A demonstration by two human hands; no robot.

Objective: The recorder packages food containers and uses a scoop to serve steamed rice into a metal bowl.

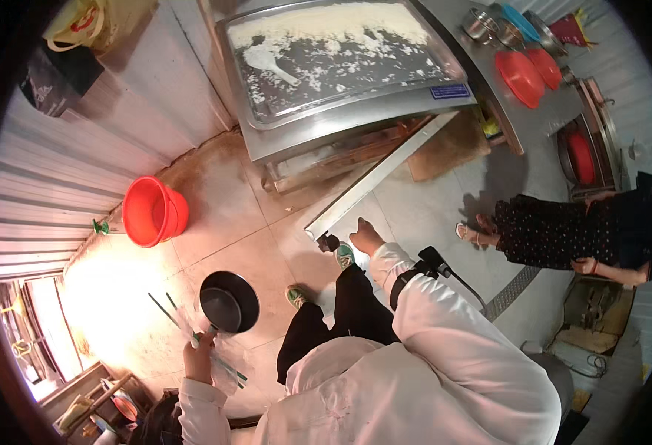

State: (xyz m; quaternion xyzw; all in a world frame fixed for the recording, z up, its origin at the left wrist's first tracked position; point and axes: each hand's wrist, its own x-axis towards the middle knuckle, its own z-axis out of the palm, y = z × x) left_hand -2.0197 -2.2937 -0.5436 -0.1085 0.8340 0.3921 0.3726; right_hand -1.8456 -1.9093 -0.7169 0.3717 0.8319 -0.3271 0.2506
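My left hand [198, 357] is closed around the handle of a black frying pan [229, 302], held above the floor at the lower left. Thin dark and green-tipped sticks [164, 310], with something clear like plastic wrapping, stick out on both sides of the same hand. My right hand [368, 237] hangs in front of me with fingers curled and one finger partly pointing forward; nothing shows in it. Nearest to it is a slanting square metal bar [370, 182] with a dark caster [329, 242] at its end, apart from the fingers.
A steel table [363, 104] ahead carries a shallow tray of white crumbly stuff with a white scoop [268, 62]. A red bucket [154, 211] stands on the floor at left. Another person [563, 233] stands at right. Red bowls [520, 78] and metal pots sit on the far-right counter.
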